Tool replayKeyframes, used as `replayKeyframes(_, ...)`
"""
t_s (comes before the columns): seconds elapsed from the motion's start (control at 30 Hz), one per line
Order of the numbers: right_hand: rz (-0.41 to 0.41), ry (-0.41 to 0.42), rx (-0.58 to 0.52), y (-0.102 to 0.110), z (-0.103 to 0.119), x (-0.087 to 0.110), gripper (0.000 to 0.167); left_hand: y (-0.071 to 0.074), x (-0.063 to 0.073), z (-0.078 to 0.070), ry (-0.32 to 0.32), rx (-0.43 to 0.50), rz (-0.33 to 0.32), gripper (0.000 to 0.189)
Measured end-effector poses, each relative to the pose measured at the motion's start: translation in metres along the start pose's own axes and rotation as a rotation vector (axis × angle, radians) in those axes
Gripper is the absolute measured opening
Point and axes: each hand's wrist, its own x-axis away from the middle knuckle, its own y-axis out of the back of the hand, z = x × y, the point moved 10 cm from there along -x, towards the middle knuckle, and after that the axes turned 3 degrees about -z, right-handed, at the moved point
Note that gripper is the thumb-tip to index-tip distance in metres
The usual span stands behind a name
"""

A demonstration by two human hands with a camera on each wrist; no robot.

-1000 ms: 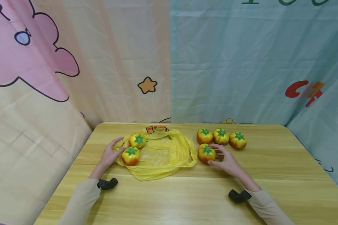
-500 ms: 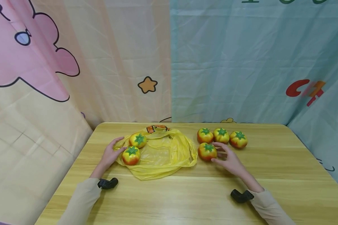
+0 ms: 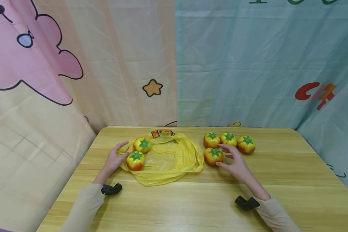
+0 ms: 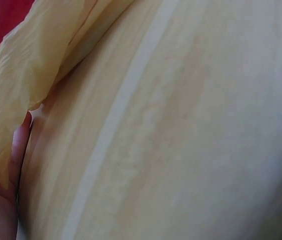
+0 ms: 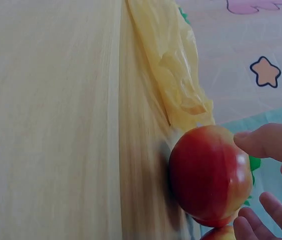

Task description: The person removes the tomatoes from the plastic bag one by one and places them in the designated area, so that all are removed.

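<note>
In the head view a yellow plastic bag (image 3: 162, 161) lies spread on the table, with two red-and-yellow tomatoes (image 3: 135, 160) at its left side. My left hand (image 3: 113, 161) holds the bag's left edge, its thumb beside the nearer tomato. The left wrist view shows the bag's film (image 4: 26, 75) draped over part of that hand. To the bag's right, my right hand (image 3: 236, 164) curves loosely around the right side of another tomato (image 3: 213, 156). In the right wrist view its thumb reaches that tomato's (image 5: 208, 172) edge, while the other fingers stand apart from it.
Three more tomatoes (image 3: 228, 139) sit in a row behind the one by my right hand. Printed curtains (image 3: 237, 64) hang behind the wooden table (image 3: 177, 206). Each wrist wears a black mount (image 3: 247, 203).
My right hand and its tomato have shifted slightly right and away from the bag, and its fingers have loosened around the fruit. The left hand and bag look unmoved.
</note>
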Motion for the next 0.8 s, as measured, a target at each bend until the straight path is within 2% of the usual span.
replayKeyframes(0.23,-0.067,0.087,0.071,-0.002,0.018,-0.002,0.066,-0.001,-0.002,0.003,0.024,0.009,0.006,0.055)
replayKeyframes(0.43,-0.09,0.071,0.109,-0.006,0.027,-0.008,0.07,-0.002,-0.005,0.008,0.024,0.014,0.011,0.055)
replayKeyframes(0.8,-0.082,0.072,0.053,-0.022,0.047,-0.019,0.068,0.0,-0.001,0.004,0.003,0.001,0.001,0.054)
